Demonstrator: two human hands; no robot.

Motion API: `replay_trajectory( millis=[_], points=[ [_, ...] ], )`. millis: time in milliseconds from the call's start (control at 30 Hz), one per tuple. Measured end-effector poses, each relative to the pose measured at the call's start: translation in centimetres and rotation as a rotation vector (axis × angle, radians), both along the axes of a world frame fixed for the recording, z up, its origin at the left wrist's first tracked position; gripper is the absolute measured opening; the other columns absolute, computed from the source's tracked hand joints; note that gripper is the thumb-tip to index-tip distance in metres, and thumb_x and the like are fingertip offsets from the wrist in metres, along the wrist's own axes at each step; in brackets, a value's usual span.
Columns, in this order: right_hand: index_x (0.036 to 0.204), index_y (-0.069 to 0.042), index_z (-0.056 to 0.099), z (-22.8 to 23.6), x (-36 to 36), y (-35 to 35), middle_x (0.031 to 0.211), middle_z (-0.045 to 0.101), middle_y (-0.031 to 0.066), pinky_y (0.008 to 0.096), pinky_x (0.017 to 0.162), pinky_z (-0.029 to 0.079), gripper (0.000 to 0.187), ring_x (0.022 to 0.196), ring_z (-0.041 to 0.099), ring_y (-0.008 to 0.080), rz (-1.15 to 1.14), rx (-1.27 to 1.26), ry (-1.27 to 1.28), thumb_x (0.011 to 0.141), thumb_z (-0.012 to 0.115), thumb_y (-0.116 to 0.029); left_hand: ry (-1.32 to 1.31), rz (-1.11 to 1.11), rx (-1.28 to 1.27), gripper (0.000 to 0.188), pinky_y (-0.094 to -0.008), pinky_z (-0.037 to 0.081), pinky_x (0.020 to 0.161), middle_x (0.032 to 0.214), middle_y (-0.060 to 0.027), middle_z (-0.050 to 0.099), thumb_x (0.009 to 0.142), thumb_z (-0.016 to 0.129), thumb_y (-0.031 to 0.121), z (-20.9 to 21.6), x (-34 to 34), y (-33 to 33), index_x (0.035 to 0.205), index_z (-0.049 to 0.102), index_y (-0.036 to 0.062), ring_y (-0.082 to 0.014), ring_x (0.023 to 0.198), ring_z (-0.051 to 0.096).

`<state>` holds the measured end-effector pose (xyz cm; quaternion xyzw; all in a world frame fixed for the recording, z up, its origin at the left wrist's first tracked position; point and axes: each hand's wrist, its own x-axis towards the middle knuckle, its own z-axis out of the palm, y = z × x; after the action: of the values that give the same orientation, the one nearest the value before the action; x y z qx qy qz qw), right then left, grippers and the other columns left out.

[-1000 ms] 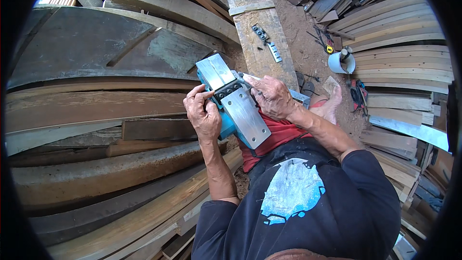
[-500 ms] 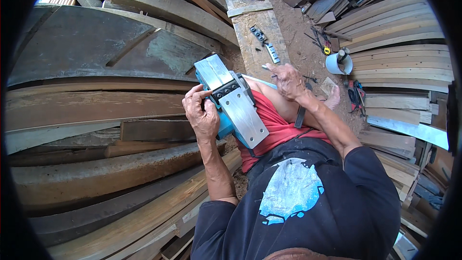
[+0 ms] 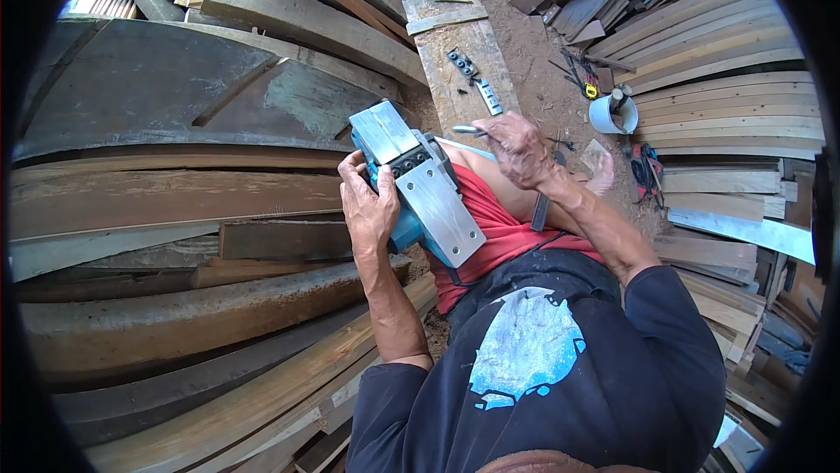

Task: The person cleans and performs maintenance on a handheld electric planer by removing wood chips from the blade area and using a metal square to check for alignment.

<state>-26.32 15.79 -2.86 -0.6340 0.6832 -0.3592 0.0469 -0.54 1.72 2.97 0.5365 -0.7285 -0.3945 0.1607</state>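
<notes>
An electric hand planer (image 3: 440,215), teal-bodied with its silver sole turned up, lies across my lap. My left hand (image 3: 367,206) grips its left side, with the thumb near the black cutter drum (image 3: 409,161) and its bolts. Pinched in my right hand (image 3: 518,151) is a slim silver metal tool (image 3: 465,129); its tip points left toward the drum, apart from it. Most of the tool is hidden by the fingers. Beyond, a black bolted strip (image 3: 459,62) and a slotted silver plate (image 3: 490,98) lie on a wooden board (image 3: 442,40), beside small dark screws (image 3: 462,91).
Timber stacks (image 3: 131,197) crowd the left side, and more planks (image 3: 726,114) line the right. On the sawdust-covered floor are a white bucket (image 3: 604,115), a yellow tape measure (image 3: 591,91) and a red-and-black tool (image 3: 646,168). A dark flat bar (image 3: 541,211) rests by my leg.
My right hand has moved slightly left and nearer, bringing the silver tool closer to the planer's drum. My left hand's thumb has shifted toward the drum; the planer has stayed nearly in place.
</notes>
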Motion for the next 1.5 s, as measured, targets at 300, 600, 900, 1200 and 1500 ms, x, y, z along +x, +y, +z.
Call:
replay_trajectory(
  millis=[300,600,900,1200,1500],
  points=[
    [0.115,-0.006,0.072,5.3,2.9,-2.5,0.101,0.073,0.0123,0.0434,0.084,0.055,0.027,0.095,0.068,0.0321,0.221,-0.038,0.03,0.089,0.066,-0.005,-0.054,-0.016,-0.092,0.055,-0.0556,0.046,0.097,0.122,-0.0273,0.065,0.099,0.067,0.028,1.0,-1.1,0.7,0.143,0.046,0.0032,-0.044,0.11,0.06],
    [0.107,-0.006,0.072,6.0,3.6,-3.3,0.089,0.07,0.0136,0.0455,0.079,0.056,0.016,0.089,0.07,0.0338,0.201,0.127,-0.09,0.094,0.067,-0.014,-0.077,-0.012,-0.106,0.055,-0.0553,0.046,0.099,0.123,-0.0268,0.065,0.098,0.068,0.026,1.3,-1.3,0.9,0.143,0.046,0.0033,-0.0437,0.112,0.06],
    [0.106,-0.008,0.072,8.1,1.3,-3.1,0.083,0.07,0.0149,0.0486,0.073,0.058,0.015,0.081,0.071,0.0369,-0.004,0.052,-0.247,0.098,0.065,-0.018,-0.027,0.009,-0.073,0.052,-0.0545,0.047,0.1,0.122,-0.0254,0.065,0.098,0.067,0.025,1.3,-0.6,0.6,0.142,0.048,0.0041,-0.0429,0.112,0.06],
    [0.116,-0.014,0.076,-7.4,-3.8,0.2,0.116,0.072,0.0168,0.0476,0.084,0.06,0.025,0.104,0.073,0.0363,0.006,0.649,0.153,0.098,0.061,-0.022,-0.001,-0.003,-0.06,0.051,-0.0531,0.047,0.102,0.124,-0.0255,0.063,0.1,0.066,0.027,0.6,-0.7,0.6,0.143,0.048,0.005,-0.0416,0.116,0.06],
    [0.134,-0.018,0.067,1.3,-3.0,9.9,0.144,0.056,0.0177,0.0493,0.099,0.053,0.043,0.121,0.06,0.0376,0.234,0.787,0.212,0.092,0.06,-0.015,0.086,0.051,-0.027,0.045,-0.0485,0.051,0.1,0.124,-0.0249,0.065,0.102,0.065,0.024,0.2,0.4,0.2,0.139,0.052,0.0014,-0.0387,0.113,0.066]
  ],
)
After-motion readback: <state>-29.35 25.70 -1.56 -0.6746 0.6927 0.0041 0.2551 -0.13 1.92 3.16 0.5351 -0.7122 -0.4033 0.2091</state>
